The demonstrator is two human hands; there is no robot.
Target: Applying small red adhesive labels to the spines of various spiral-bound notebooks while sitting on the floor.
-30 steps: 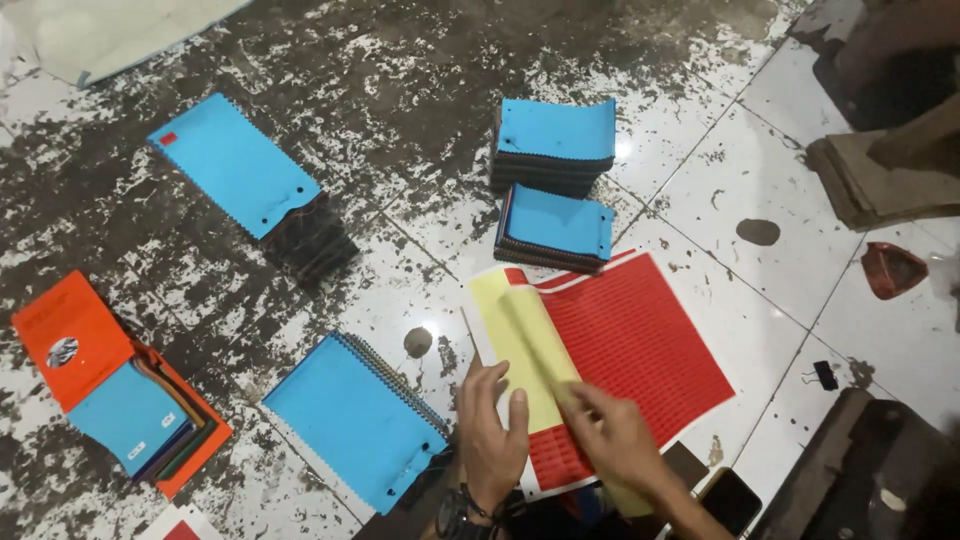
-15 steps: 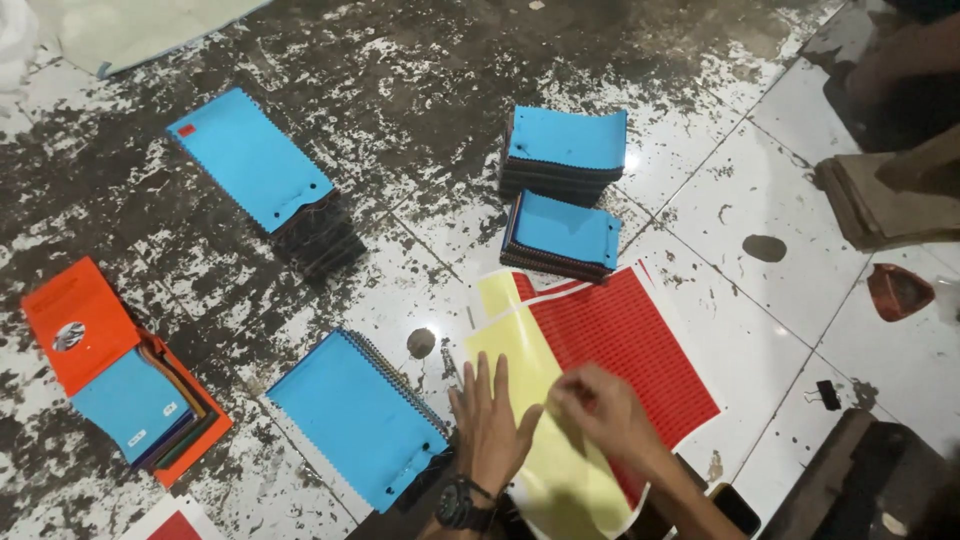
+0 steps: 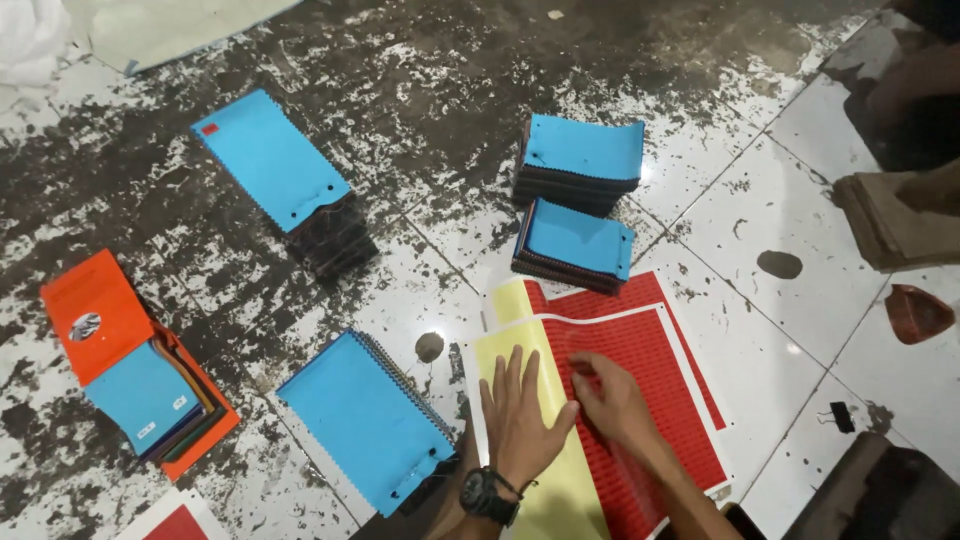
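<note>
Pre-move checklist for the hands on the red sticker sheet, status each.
1. Left hand flat on the yellow backing, pinning it: ok.
2. Right hand fingertips on the red sticker sheet near its left edge: ok.
3. Edge or sticker actually pinched: cannot tell.
4. Sheet lying flat on the tiled floor: ok.
5. Nearest blue swatch stack apart from the sheet: not ok, it overlaps the top edge.
6. Blue spiral-bound book apart from the left hand: ok.

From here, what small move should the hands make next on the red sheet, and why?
Probably pinch and lift at the red sticker sheet: the right hand has its fingertips curled on its left part, while the left hand lies flat on the yellow backing, pinning it.
</note>
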